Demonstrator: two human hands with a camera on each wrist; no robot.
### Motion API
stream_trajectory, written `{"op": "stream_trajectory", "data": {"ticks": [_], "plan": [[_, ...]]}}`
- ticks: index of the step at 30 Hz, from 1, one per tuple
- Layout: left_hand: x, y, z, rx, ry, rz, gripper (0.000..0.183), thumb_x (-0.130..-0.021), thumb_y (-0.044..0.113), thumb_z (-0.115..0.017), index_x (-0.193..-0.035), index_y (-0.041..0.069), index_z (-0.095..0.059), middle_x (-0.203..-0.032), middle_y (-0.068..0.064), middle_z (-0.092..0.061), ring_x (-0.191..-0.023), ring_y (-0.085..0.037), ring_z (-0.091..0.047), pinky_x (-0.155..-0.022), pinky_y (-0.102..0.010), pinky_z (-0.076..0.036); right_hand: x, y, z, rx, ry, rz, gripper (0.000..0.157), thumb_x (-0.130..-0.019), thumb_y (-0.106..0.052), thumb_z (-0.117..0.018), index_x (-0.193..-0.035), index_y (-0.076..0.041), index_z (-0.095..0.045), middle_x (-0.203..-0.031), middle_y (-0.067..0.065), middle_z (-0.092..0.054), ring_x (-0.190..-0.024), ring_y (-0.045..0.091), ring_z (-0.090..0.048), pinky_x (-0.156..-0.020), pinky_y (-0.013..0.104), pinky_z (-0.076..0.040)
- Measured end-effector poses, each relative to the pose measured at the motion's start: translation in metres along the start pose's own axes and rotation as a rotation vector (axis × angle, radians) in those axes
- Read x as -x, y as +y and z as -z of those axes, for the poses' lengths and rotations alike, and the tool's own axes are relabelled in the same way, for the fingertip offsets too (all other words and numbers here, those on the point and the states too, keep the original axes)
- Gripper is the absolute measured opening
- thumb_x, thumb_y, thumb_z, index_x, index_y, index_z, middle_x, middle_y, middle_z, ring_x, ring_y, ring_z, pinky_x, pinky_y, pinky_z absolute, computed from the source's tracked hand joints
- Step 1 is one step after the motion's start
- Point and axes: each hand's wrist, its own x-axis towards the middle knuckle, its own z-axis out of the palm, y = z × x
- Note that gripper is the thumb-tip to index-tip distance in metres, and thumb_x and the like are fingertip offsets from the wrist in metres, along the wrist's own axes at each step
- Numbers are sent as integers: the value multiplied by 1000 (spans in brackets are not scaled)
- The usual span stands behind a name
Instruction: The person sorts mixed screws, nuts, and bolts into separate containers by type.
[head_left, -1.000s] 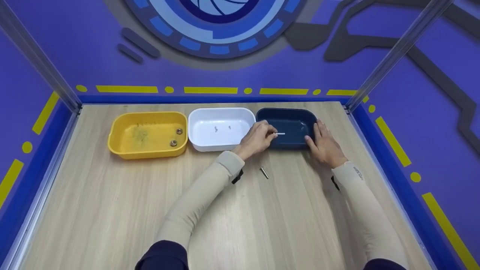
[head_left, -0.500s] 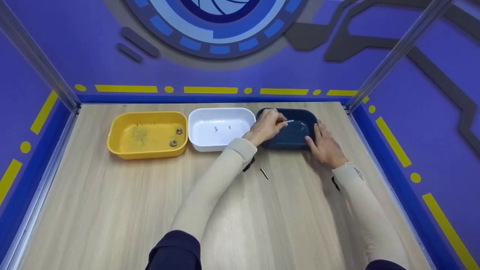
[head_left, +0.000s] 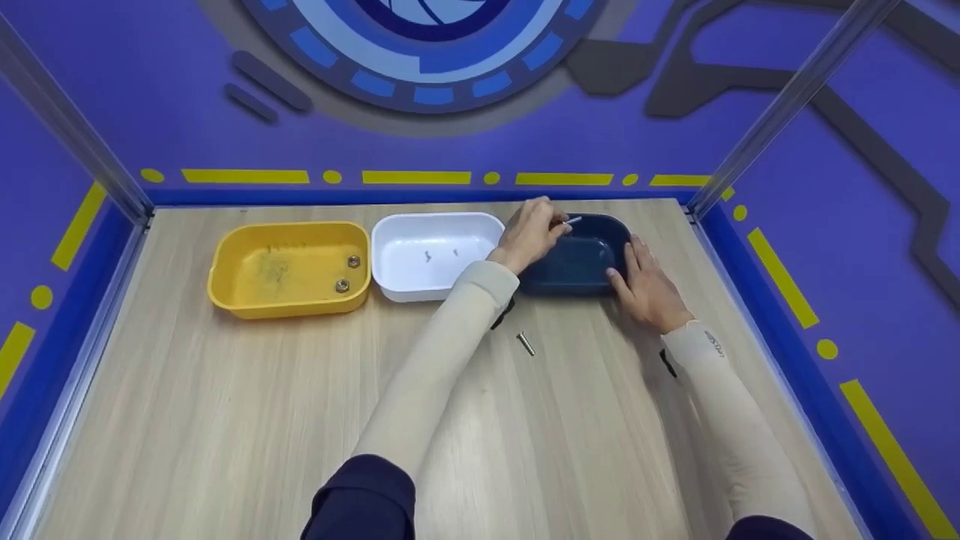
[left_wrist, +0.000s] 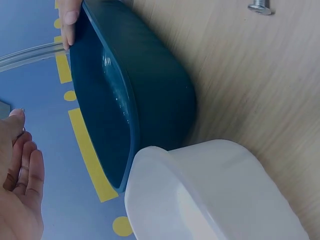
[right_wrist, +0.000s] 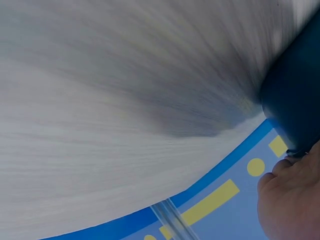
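Note:
In the head view, my left hand (head_left: 529, 234) pinches a thin silvery rod (head_left: 574, 220) between thumb and fingertips. It is over the far left part of a dark blue bin (head_left: 576, 259). Too little of the rod shows to tell its kind. My right hand (head_left: 654, 291) holds the bin's right end, with the thumb over the rim and the fingers along the outer side. A metal bolt (head_left: 526, 343) lies on the table in front of the bins. In the left wrist view, the left hand (left_wrist: 20, 175) is beyond the bin's far rim.
Left of the dark bin stands a white bin (head_left: 420, 281) with two small grey pieces (head_left: 428, 256) inside. A yellow bin (head_left: 289, 306) at the left holds two metal nuts (head_left: 342, 286). Purple panels (head_left: 420, 157) enclose the wooden table (head_left: 262, 420).
My left hand has moved away from me across the dark bin, carrying the rod toward the far rim. The right hand stays at the bin's right end, and the bolt has not moved.

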Motion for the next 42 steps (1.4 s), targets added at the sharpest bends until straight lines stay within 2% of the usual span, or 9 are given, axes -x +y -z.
{"op": "stream_trajectory", "data": {"ticks": [3,9,12,17,24,29,36,42], "plan": [[1,-1,0,-11,1,-8,24,-105,28,-71,-120,14,-83,-110,-4,-73,-102,-15,-65,-87,-26,-56,0,-1,-1,-7,-6,-2,87,-113,-57,-31,-167,9,-14,-178,27,-5,-164,49,-10,-134,63,-14],[3,-6,2,-40,-24,28,39,-107,33,-67,-140,13,-70,-132,-5,-67,-122,-19,-65,-107,-29,-55,-2,-3,-2,0,-12,-7,89,-113,-61,-29,-168,7,-13,-179,25,-4,-164,49,-10,-134,63,-14],[5,-8,3,-39,-36,40,41,-108,33,-66,-143,13,-67,-136,-5,-66,-126,-20,-64,-109,-30,-54,-3,-2,-2,0,-6,2,89,-113,-60,-30,-167,8,-14,-178,26,-5,-164,50,-11,-133,64,-15],[8,-9,6,-40,-41,36,41,-108,33,-65,-144,13,-67,-138,-6,-66,-128,-20,-64,-111,-30,-54,-2,-2,-2,-6,1,15,87,-113,-58,-31,-167,10,-15,-178,27,-6,-163,51,-11,-133,64,-15],[9,-11,5,-19,-14,-5,39,-107,29,-68,-141,10,-69,-135,-8,-68,-127,-22,-65,-110,-32,-54,-2,-4,0,14,-20,4,86,-114,-56,-29,-167,10,-12,-178,28,-6,-165,47,-8,-134,61,-14],[11,-9,2,1,-25,-23,40,-107,28,-69,-141,8,-68,-140,-8,-68,-134,-23,-63,-116,-31,-50,-1,-4,0,10,-20,3,86,-114,-56,-29,-166,10,-13,-178,28,-5,-164,48,-9,-134,62,-14],[22,-7,1,11,-40,-74,39,-106,27,-70,-140,7,-69,-140,-8,-68,-134,-24,-63,-118,-31,-48,-1,-2,0,13,-23,-9,88,-113,-59,-28,-167,9,-12,-178,27,-4,-164,48,-10,-134,62,-13],[34,-12,-1,36,-69,-74,39,-107,27,-68,-141,8,-68,-139,-8,-68,-133,-23,-62,-116,-32,-50,2,-1,2,-6,-12,2,87,-114,-57,-30,-166,10,-14,-177,29,-6,-164,49,-10,-134,63,-13]]}}
